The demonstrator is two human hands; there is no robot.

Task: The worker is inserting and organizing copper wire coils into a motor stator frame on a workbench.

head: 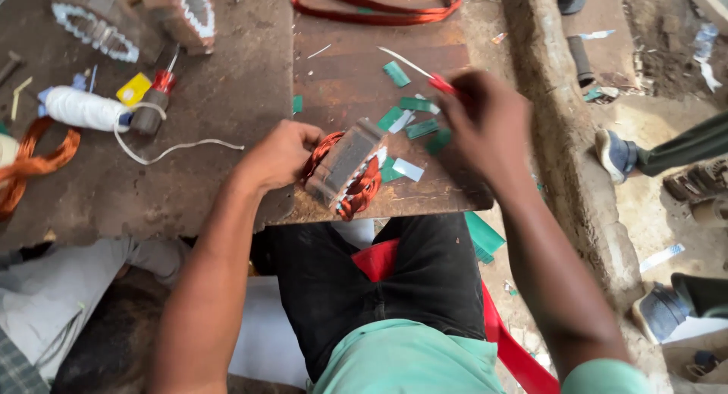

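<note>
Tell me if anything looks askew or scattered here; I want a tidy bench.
Small green and white paper strips lie scattered at all angles over the rusty metal plate, beside the copper-wound motor stator that the left hand steadies. One green strip has fallen off the plate's edge.

stator (345, 166): grey, copper-orange windings | paper strips (406, 113): green | tool (440, 83): red

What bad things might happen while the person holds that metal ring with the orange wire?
The motor core stands tilted on edge near the front of the wooden board, steadied only by the left hand; it might tip or slide off onto the lap. The right hand holds a thin red-handled tool whose point could perhaps scratch the copper winding. The loose green paper strips could easily get brushed off the board.
</note>
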